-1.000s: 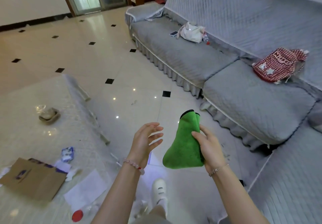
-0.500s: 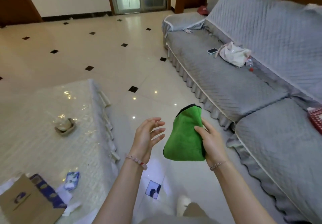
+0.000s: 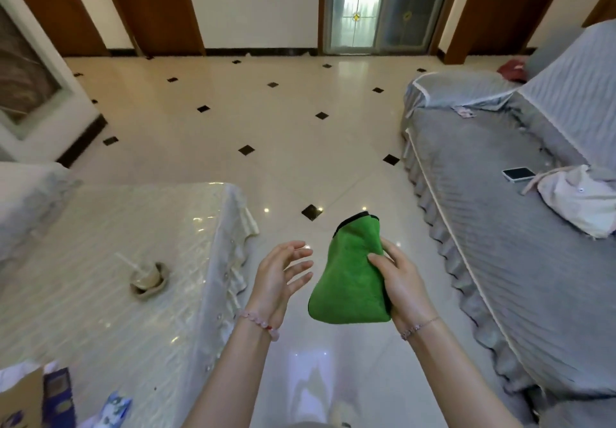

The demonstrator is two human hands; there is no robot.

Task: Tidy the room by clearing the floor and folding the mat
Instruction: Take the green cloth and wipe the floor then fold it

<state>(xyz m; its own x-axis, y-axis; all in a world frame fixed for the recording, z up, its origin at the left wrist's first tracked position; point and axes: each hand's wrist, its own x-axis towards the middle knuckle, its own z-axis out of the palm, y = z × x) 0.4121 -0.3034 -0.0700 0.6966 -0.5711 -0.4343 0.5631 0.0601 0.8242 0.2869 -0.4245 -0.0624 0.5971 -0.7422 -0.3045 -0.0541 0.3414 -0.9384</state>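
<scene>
A folded green mat [image 3: 350,274] with a black edge hangs in front of me, above the shiny tiled floor [image 3: 260,127]. My right hand [image 3: 400,281] grips its right side, thumb on the front. My left hand [image 3: 280,277] is open just left of the mat, fingers spread, not touching it. Both wrists wear thin bracelets.
A low table [image 3: 100,294] under a clear cover stands at the left with a cup and straw in a small dish [image 3: 148,279], a cardboard piece [image 3: 20,404] and wrappers. A grey covered sofa [image 3: 500,244] at the right holds a phone [image 3: 518,173] and a white bag [image 3: 580,204].
The view has swung left, away from the sofa toward the doors. The hands kept the same pose, the right holding the mat and the left open beside it.
</scene>
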